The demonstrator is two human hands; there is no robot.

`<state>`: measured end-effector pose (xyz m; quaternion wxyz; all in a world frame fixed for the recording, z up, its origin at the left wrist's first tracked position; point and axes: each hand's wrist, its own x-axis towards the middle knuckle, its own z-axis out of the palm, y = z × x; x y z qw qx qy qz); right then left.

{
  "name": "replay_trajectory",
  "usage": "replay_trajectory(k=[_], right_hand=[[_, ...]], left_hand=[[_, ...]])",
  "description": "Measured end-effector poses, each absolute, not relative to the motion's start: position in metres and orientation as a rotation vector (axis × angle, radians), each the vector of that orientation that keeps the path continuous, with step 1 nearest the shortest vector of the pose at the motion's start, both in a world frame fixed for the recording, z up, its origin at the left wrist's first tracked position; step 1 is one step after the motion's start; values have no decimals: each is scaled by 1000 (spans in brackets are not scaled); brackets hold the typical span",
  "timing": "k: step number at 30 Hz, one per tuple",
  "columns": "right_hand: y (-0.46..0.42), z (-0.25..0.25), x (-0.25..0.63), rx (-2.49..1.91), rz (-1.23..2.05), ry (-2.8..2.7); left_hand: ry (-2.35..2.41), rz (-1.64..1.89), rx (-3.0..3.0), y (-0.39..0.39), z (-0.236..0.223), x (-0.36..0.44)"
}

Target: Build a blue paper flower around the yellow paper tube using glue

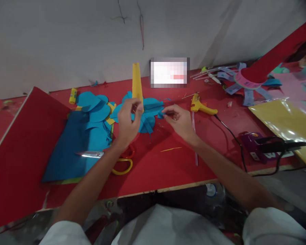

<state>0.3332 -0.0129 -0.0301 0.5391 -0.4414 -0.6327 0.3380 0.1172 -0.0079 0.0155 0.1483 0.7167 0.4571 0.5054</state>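
Fingers of my left hand (129, 119) are closed around the lower end of a folded yellow paper strip (137, 80), which stands upright. Behind and below it spread several blue paper pieces (151, 105), petal-shaped with creases. My right hand (180, 120) pinches a small blue paper piece (161, 114) at the right edge of this blue cluster. Whether that piece is joined to the cluster, I cannot tell. Left of my left hand lie more cut blue rounds (98, 110) and blue sheets (66, 146). Scissors (122, 166) with red and yellow handles rest by my left forearm.
A yellow glue gun (204, 108) with a black cord lies right of my hands, a clear glue stick (196, 146) nearby. Farther right are a purple power box (260, 146) and yellow plastic-wrapped sheets (288, 119). A glue stick tube (72, 96) and blurred screen (169, 72) stand behind.
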Motion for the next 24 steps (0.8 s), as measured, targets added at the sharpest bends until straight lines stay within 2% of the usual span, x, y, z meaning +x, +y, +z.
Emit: replay_trajectory(k=[4,6,15,21,24], right_hand=[[-24,-36,326,-1017,840,-1573],[-27,-35,325,-992,861,-1568],[-30,-30,325,-973,1027,-1437],[-28,-29,329,-957,1337,-1497],[-30,-28,328,-959,1354,-1462]], left_hand=[[1196,1100,2106,-27,-3,135],[1210,1032,2075,-28,-10,139],[1127,991,1979,-31,-18,139],[1090,1079,1895,-29,-21,135],[1066,1099,1916,-27,-26,134]])
